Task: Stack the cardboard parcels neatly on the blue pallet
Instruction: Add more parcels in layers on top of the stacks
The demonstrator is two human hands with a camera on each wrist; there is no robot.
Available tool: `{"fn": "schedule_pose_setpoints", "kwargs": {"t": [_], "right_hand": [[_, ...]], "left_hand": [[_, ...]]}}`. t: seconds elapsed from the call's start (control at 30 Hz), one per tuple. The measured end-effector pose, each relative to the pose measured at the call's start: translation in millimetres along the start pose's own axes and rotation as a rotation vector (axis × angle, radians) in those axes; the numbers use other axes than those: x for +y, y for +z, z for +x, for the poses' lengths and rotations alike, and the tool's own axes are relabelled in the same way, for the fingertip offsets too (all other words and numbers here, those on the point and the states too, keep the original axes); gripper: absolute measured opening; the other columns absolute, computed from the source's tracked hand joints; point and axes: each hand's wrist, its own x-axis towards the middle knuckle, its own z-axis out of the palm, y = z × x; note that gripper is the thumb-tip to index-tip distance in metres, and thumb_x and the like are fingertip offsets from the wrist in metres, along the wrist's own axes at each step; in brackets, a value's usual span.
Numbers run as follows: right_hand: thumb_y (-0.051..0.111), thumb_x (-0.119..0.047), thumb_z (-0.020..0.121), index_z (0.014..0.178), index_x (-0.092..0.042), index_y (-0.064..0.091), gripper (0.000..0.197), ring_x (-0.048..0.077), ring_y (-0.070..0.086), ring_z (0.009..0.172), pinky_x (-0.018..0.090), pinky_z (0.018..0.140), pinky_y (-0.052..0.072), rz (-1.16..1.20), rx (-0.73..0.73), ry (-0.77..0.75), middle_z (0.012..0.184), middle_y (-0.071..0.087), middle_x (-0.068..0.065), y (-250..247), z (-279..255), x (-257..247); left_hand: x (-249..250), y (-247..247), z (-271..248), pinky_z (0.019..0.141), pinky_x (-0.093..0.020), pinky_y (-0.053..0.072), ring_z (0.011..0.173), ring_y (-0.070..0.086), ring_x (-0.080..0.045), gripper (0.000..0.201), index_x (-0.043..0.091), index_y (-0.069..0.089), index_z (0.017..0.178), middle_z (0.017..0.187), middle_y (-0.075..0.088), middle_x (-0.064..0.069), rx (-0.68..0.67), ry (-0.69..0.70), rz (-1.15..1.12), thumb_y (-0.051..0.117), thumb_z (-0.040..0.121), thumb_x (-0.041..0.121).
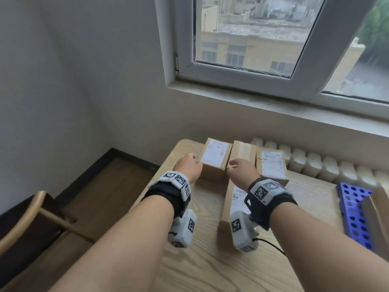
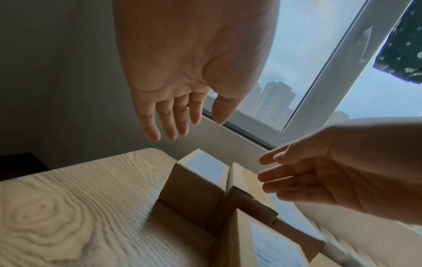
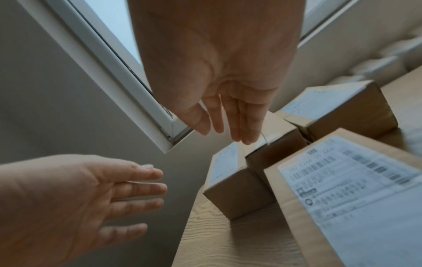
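Observation:
Several cardboard parcels sit on the wooden table (image 1: 210, 260). A labelled parcel (image 1: 214, 160) (image 2: 194, 184) (image 3: 230, 184) stands at the back left, a taped plain one (image 1: 242, 151) (image 3: 274, 144) beside it, and another labelled one (image 1: 271, 165) (image 3: 342, 106) to the right. A long flat labelled parcel (image 1: 231, 205) (image 3: 342, 198) lies nearer me. My left hand (image 1: 189, 167) (image 2: 180, 115) hovers open left of the back-left parcel. My right hand (image 1: 242, 169) (image 3: 228, 122) hovers open on that parcel's right side, above the flat one. The blue pallet (image 1: 353, 211) lies at the right edge with a parcel (image 1: 379, 211) on it.
A white radiator (image 1: 315, 163) runs behind the table under the window sill (image 1: 273, 106). A wooden chair back (image 1: 25, 216) stands at the lower left over the dark floor. A black cable (image 1: 271, 245) trails from my right wrist.

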Motion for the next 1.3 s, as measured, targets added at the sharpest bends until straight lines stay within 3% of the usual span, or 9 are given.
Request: {"fn": "schedule_pose_setpoints", "kwargs": {"t": [0.23, 0.4, 0.53, 0.7, 0.87, 0.97, 1.03, 1.13, 1.3], "right_hand": [[0.044, -0.010, 0.093, 0.139, -0.012, 0.052, 0.047, 0.024, 0.050, 0.128, 0.032, 0.104, 0.041, 0.125, -0.013, 0.092, 0.140, 0.054, 0.008, 24.0, 44.3, 2.0], [0.048, -0.011, 0.092, 0.139, -0.013, 0.050, 0.047, 0.024, 0.052, 0.126, 0.036, 0.104, 0.045, 0.156, -0.029, 0.168, 0.139, 0.055, 0.009, 42.4, 62.8, -0.3], [0.050, -0.014, 0.093, 0.141, -0.013, 0.048, 0.048, 0.025, 0.053, 0.126, 0.040, 0.106, 0.045, 0.132, 0.013, 0.213, 0.139, 0.055, 0.008, 52.2, 70.8, -4.3], [0.052, -0.019, 0.093, 0.132, -0.010, 0.053, 0.041, 0.027, 0.062, 0.108, 0.043, 0.095, 0.053, 0.208, 0.052, 0.281, 0.126, 0.062, 0.008, 57.6, 78.7, -2.2], [0.051, -0.016, 0.093, 0.108, 0.001, 0.068, 0.029, 0.030, 0.063, 0.102, 0.040, 0.093, 0.052, 0.268, 0.041, 0.368, 0.112, 0.068, 0.018, 62.6, 78.7, -2.7], [0.050, -0.018, 0.095, 0.094, -0.015, 0.064, 0.014, 0.025, 0.063, 0.098, 0.041, 0.092, 0.055, 0.311, 0.030, 0.384, 0.104, 0.067, 0.008, 65.0, 75.9, -3.6], [0.051, -0.020, 0.094, 0.103, -0.018, 0.062, 0.014, 0.023, 0.061, 0.102, 0.042, 0.094, 0.054, 0.330, 0.036, 0.361, 0.108, 0.065, 0.004, 64.1, 72.0, -5.2], [0.054, -0.023, 0.091, 0.112, -0.019, 0.059, 0.023, 0.021, 0.060, 0.106, 0.044, 0.094, 0.053, 0.369, 0.054, 0.359, 0.114, 0.062, 0.003, 61.9, 63.6, -7.8], [0.059, -0.033, 0.092, 0.095, -0.022, 0.057, 0.013, 0.017, 0.062, 0.096, 0.043, 0.090, 0.056, 0.452, 0.115, 0.350, 0.099, 0.062, 0.000, 48.9, 43.3, -18.2]], "left_hand": [[-3.1, 15.4, 66.6, 0.091, -0.031, 0.038, 0.122, 0.050, -0.027, 0.044, 0.008, 0.040, 0.139, 0.136, 0.050, -0.008, -0.077, -0.016, 0.009, 0.044, 0.097, 0.022], [-9.1, 24.5, 107.3, 0.103, -0.035, 0.037, 0.130, 0.045, -0.030, 0.049, 0.006, 0.035, 0.143, 0.147, 0.042, -0.011, -0.153, -0.036, 0.013, 0.043, 0.097, 0.019], [-13.5, 31.4, 127.4, 0.101, -0.041, 0.044, 0.120, 0.053, -0.033, 0.049, 0.005, 0.033, 0.143, 0.142, 0.046, -0.013, -0.239, -0.050, -0.028, 0.041, 0.096, 0.017], [-22.9, 31.5, 146.9, 0.106, -0.035, 0.039, 0.128, 0.047, -0.031, 0.059, 0.008, 0.032, 0.147, 0.144, 0.046, -0.011, -0.243, -0.145, -0.206, 0.048, 0.093, 0.026], [-45.0, 34.9, 151.8, 0.090, -0.039, 0.056, 0.099, 0.066, -0.024, 0.054, 0.015, 0.062, 0.115, 0.106, 0.069, -0.003, -0.336, -0.325, -0.526, 0.062, 0.077, 0.054], [-57.2, 38.9, 146.4, 0.079, -0.032, 0.055, 0.098, 0.064, -0.019, 0.080, 0.024, 0.061, 0.115, 0.104, 0.069, 0.001, -0.409, -0.424, -0.649, 0.068, 0.050, 0.070], [-63.5, 40.2, 144.0, 0.063, -0.027, 0.046, 0.092, 0.059, -0.015, 0.082, 0.027, 0.061, 0.111, 0.098, 0.067, 0.004, -0.423, -0.449, -0.688, 0.069, 0.044, 0.073], [-65.9, 31.0, 138.5, 0.063, -0.025, 0.046, 0.087, 0.063, -0.013, 0.085, 0.024, 0.061, 0.116, 0.099, 0.071, 0.002, -0.422, -0.407, -0.730, 0.073, 0.044, 0.069], [-58.9, 16.4, 127.5, 0.063, -0.029, 0.051, 0.089, 0.069, -0.020, 0.067, 0.020, 0.056, 0.126, 0.105, 0.072, -0.003, -0.371, -0.231, -0.780, 0.071, 0.073, 0.057]]}}
